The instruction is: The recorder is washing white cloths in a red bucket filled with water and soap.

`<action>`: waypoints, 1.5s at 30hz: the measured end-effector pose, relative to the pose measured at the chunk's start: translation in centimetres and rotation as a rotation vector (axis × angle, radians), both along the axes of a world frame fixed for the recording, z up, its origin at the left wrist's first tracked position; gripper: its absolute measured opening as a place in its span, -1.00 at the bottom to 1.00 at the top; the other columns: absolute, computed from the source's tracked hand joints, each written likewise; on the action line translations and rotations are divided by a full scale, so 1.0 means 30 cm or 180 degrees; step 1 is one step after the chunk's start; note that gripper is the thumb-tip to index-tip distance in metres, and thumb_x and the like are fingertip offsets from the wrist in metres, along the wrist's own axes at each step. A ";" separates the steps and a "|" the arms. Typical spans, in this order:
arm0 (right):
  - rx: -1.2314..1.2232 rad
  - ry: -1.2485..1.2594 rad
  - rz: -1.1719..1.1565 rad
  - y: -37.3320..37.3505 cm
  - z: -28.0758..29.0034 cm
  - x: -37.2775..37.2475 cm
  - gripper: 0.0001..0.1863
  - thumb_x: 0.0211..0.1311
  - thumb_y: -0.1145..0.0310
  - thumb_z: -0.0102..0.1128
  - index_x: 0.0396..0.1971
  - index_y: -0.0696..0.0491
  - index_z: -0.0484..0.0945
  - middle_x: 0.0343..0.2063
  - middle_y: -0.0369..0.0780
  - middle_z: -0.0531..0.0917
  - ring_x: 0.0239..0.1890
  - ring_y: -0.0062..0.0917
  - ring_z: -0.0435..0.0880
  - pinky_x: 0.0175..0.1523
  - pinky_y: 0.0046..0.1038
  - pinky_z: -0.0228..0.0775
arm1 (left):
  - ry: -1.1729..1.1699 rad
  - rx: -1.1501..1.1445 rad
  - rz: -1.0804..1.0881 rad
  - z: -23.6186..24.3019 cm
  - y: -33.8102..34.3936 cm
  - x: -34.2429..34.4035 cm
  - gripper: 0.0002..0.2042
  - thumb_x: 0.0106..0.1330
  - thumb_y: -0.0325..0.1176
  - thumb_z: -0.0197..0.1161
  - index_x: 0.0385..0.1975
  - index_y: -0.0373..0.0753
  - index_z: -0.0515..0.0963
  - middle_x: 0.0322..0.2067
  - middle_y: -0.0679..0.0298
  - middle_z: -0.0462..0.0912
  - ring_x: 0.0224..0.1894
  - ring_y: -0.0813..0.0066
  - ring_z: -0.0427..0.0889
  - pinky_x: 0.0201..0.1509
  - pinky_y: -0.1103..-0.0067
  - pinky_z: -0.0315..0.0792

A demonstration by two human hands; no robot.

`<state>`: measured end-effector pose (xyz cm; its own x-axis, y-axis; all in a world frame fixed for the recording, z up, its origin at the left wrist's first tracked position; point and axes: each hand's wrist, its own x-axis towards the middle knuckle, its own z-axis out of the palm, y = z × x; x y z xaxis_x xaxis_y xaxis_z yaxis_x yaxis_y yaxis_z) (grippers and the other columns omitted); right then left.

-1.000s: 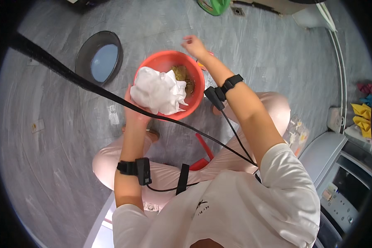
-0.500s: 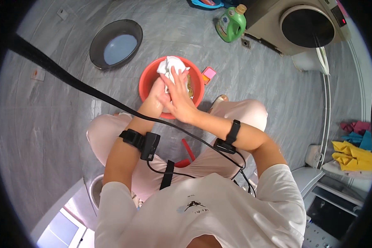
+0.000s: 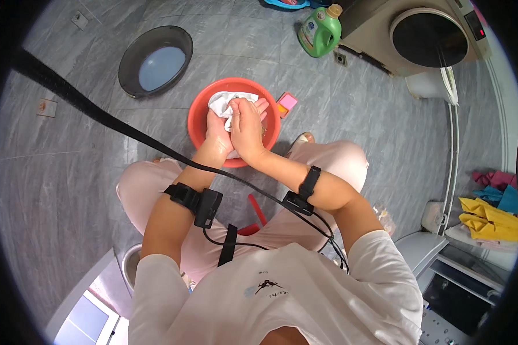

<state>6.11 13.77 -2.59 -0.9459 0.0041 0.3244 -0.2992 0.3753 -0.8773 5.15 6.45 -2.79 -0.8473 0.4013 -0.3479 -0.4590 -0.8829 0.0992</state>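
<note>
Both hands are over a red basin (image 3: 197,118) on the floor between my bent legs. My left hand (image 3: 216,129) is wet and cups a bunched white cloth (image 3: 221,103) from beneath. My right hand (image 3: 244,129) lies over it with fingers curled onto the cloth. The hands hide much of the basin's inside, where some yellowish material shows at the right. A pink and orange block (image 3: 288,102) sits just outside the basin. A red plastic piece (image 3: 256,210) lies between my legs.
A dark basin (image 3: 129,68) with bluish liquid stands at upper left. A green jug (image 3: 316,34) stands before a front-loading machine (image 3: 368,26), with blue tubs (image 3: 285,3) nearby. Colored cloths (image 3: 489,224) are piled at the right. A black strap (image 3: 75,95) crosses the view.
A second ago my right hand was raised beyond the basin; it has come down onto the white cloth, which is more bunched. Since half a second ago my right fingers have curled.
</note>
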 end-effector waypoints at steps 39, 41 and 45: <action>0.0806 -0.0261 -0.0256 -0.063 -0.002 -0.047 -0.66 0.15 0.21 0.09 -0.74 0.09 0.48 -0.69 -0.06 0.50 -0.62 -0.19 0.49 -0.47 -0.21 0.27 | -0.0095 -0.0299 -0.0041 -0.197 -0.063 -0.021 -0.76 0.38 -0.17 -0.08 -0.24 -0.16 0.48 -0.32 0.31 0.60 -0.29 0.46 0.62 -0.21 0.48 0.54; 0.0799 -0.0125 0.0045 -0.078 0.029 0.008 -0.70 0.12 0.25 0.10 -0.72 0.07 0.52 -0.67 -0.06 0.53 -0.55 -0.15 0.54 -0.44 -0.16 0.30 | 0.0088 -0.0631 0.0213 -0.178 -0.080 -0.007 -0.75 0.36 -0.12 -0.04 -0.24 -0.14 0.48 -0.30 0.32 0.60 -0.30 0.47 0.61 -0.21 0.47 0.53; 0.0821 0.0136 0.0067 -0.037 -0.009 -0.054 -0.73 0.10 0.28 0.09 -0.72 0.08 0.52 -0.65 -0.07 0.55 -0.55 -0.16 0.54 -0.43 -0.19 0.32 | 0.0572 0.0187 -0.0274 -0.267 -0.074 -0.032 -0.74 0.38 -0.13 -0.05 -0.20 -0.17 0.46 -0.29 0.31 0.59 -0.30 0.45 0.61 -0.20 0.47 0.54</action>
